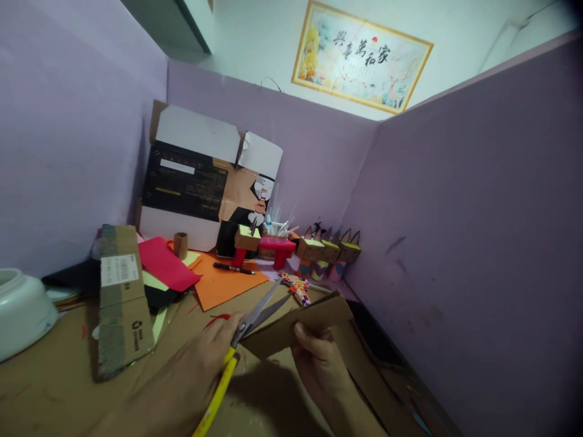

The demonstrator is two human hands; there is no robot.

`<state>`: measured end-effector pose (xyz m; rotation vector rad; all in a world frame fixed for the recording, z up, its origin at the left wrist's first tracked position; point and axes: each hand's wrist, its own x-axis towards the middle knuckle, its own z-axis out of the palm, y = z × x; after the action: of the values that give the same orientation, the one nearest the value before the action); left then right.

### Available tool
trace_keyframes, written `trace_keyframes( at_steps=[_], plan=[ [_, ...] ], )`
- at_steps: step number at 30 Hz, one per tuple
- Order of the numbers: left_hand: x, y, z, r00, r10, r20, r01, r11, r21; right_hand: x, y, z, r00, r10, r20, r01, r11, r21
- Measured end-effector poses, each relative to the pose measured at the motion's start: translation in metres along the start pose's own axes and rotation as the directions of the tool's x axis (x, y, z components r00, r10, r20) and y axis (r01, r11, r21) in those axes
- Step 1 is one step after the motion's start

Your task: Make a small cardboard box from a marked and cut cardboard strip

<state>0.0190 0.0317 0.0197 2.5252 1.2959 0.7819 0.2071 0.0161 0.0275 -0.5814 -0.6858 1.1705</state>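
Observation:
My left hand [204, 352] is closed around the scissors [223, 385] near the pivot, with the yellow handles pointing down toward me. The blades point up and away, spread a little apart. My right hand [319, 358] grips a folded piece of brown cardboard [286, 331], its thumb on the near face and its other fingers partly hidden. The cardboard's left end lies close beside the scissor blades; whether they touch I cannot tell.
At left are a taped cardboard strip [121, 303] and a white pot [22, 315]. Behind lie orange paper [228, 285], red paper [168, 264] and a black pen [234, 269]. Small cardboard figures [330, 252] stand near the right wall; a flattened box [182, 182] leans at the back.

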Motion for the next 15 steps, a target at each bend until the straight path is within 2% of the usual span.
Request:
trace_keyframes(
  at_steps=[4,7,12,15],
  plan=[
    [-0.0016,0.0057,0.0004,0.988,-0.056,0.144,0.037,0.991,0.131,0.0004,0.0009,-0.0026,1.0,-0.022,0.008,0.022,1.0,-0.015],
    [-0.0026,0.0101,0.0008,0.985,-0.063,0.162,0.028,0.977,0.209,0.0004,0.0005,-0.0014,1.0,0.006,0.009,-0.006,1.0,-0.028],
    [-0.0043,0.0088,0.0052,0.968,-0.058,0.243,0.014,0.984,0.179,-0.001,-0.0014,0.0034,1.0,0.01,0.024,-0.008,0.999,-0.053],
    [-0.0051,0.0081,0.0099,0.97,-0.053,0.237,0.004,0.98,0.201,-0.0029,-0.0018,0.0034,1.0,0.016,0.006,-0.016,0.997,-0.069]
  ],
)
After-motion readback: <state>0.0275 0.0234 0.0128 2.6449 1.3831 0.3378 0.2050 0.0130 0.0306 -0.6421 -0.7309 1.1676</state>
